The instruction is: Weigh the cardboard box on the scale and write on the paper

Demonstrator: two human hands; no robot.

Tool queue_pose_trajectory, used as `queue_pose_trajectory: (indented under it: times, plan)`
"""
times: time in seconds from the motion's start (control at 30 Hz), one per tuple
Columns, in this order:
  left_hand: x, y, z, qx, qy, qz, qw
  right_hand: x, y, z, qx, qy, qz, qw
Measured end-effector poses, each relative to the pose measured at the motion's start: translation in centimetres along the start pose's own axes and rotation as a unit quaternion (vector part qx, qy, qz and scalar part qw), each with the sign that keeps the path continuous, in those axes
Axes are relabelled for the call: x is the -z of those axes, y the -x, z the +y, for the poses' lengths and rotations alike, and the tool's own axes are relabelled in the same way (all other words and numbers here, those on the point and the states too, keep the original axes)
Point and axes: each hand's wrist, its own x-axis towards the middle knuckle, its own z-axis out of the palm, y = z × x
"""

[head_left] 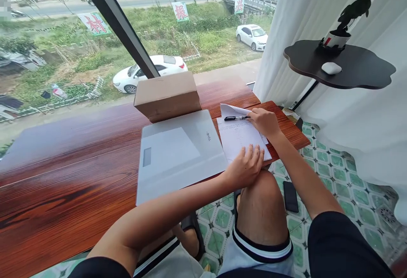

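A person is sitting at a long reddish-brown wooden table (79,163) set against a large window, seen from their own head looking down. Toward the table's right end, a white printed paper sheet (237,136) is lying flat near the front edge. The left hand (246,165) is resting on the sheet's near edge, palm down, with its fingers spread loosely and pressing the paper in place. The right hand (263,122) is sitting at the sheet's far right corner, its fingers closing around the end of a black ballpoint pen (235,118), which is lying crosswise over the top of the sheet and pointing left. Just left of the sheet, and touching its edge, a flat pale grey glass weighing scale (176,153) is lying on the table, overhanging the front edge slightly. Behind the scale, a closed brown cardboard box (167,95) is standing on the table. Below the sheet, under the table's edge, the person's bare knee is showing, and a black phone (290,196) is lying on the green patterned floor tiles beside it. Up and to the right of the sheet, a dark cloud-shaped wall shelf (365,68) is carrying a small potted plant (348,17) and a white oval object (331,68), with white curtains hanging behind.
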Motion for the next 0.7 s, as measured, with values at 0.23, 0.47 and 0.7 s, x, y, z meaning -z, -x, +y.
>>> queue_pose_trajectory:
  times: [0.23,0.47,0.7]
  plan:
    - [-0.8,0.4,0.3,0.020,0.027,-0.014,0.999,0.1,-0.6,-0.6,0.019,0.058,-0.022,0.998]
    - [-1.3,0.6,0.9,0.015,0.014,0.011,1.000,2.4,-0.5,-1.0,0.090,0.125,-0.076,0.985]
    - [-1.6,0.6,1.1,0.015,0.010,0.014,1.000,4.2,-1.3,-1.2,0.100,0.149,-0.163,0.970]
